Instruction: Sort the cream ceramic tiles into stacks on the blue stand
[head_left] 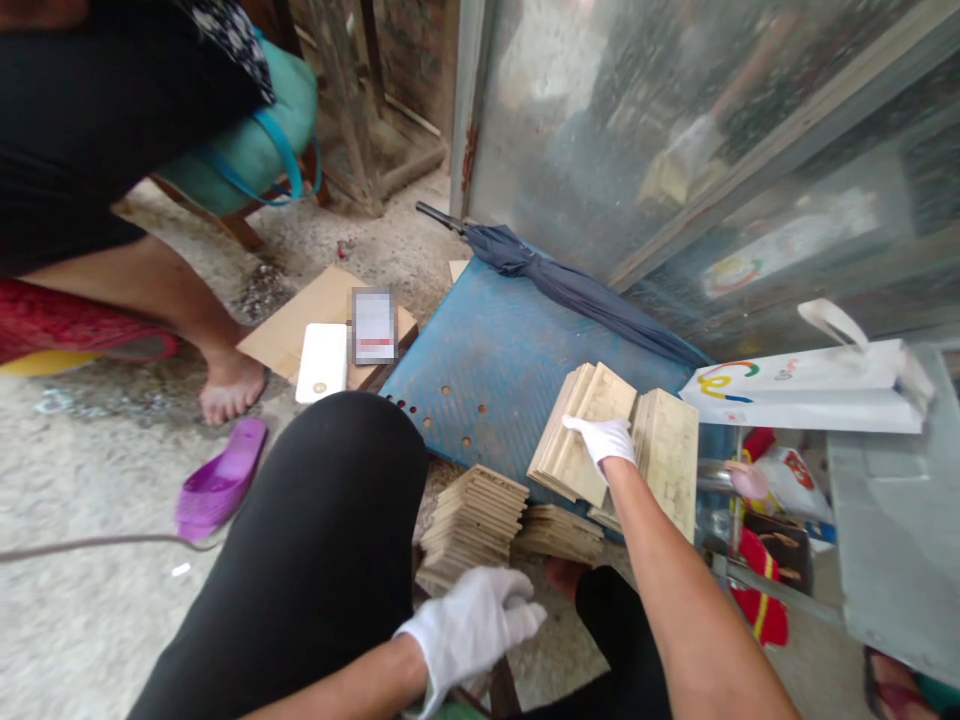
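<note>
My right hand (pixel 606 442), in a white glove, grips a stack of pale wooden boards (pixel 574 405) on the blue table (pixel 487 350). Its thumb lies across the top, while the other fingers are mostly hidden. A second board stack (pixel 671 450) stands close on the right. Lower down, my left hand (pixel 484 620), also gloved, hovers by my knee with loosely curved fingers and nothing visible in them. Just beyond it is a leaning row of boards (pixel 472 515), with another board pile (pixel 559 530) beside it.
A folded umbrella (pixel 577 290) lies along the table's back edge by the glass panels (pixel 570 120). A white paper bag (pixel 802 385) is at right, near a grey metal surface (pixel 892 520). Cardboard (pixel 289 325) holds a white phone-like object (pixel 322 362). Another person's bare foot (pixel 232 385) is near a purple slipper (pixel 221 480).
</note>
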